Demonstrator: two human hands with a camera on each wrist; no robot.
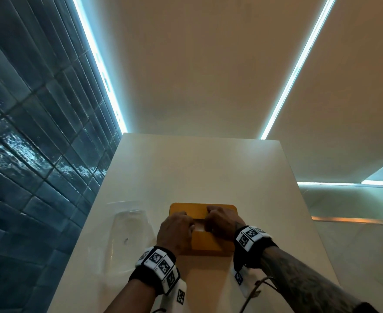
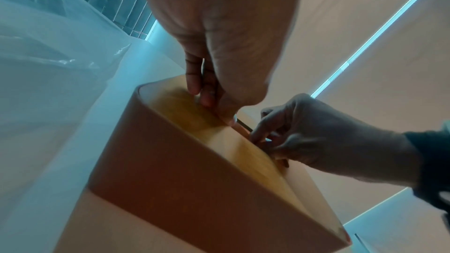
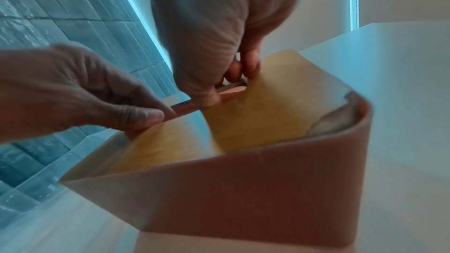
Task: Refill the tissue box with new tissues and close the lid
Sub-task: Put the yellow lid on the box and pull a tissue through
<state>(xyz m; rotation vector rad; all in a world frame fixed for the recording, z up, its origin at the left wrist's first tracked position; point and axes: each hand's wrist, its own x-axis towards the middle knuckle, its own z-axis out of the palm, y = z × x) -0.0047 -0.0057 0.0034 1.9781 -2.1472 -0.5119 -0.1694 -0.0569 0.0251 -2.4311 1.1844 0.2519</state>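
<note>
- Blue tiled wall (image 1: 28, 154) on the left, strip lights overhead, and a white counter (image 1: 186, 172) running away from us.
- Far left on the counter lies a clear plastic wrapper (image 1: 129, 231), just beside the box and, by the look of it, empty.
- Centre stage: the box (image 1: 208, 245), wooden lid (image 1: 186, 211) on top, slot in the middle, sitting flat on the counter.
- Left hand (image 1: 174, 231) is curled over the lid, fingertips hooked at the slot's left edge; the left wrist view shows the fingers (image 2: 202, 91) bent down onto the wood.
- Right hand (image 1: 222, 222) mirrors it, fingers (image 3: 250, 66) curled into the slot's far edge, thumb pressing beside it.
- From the right wrist, one corner of the lid (image 3: 336, 122) seems not quite seated, with something pale showing in the gap; whether that is tissue I cannot tell.
- My read: the lid is being seated, so the refill looks nearly done.
- To do it well: press evenly on both sides, keep the lid square to the walls, and tuck any tissue clear of that corner before pushing home.
</note>
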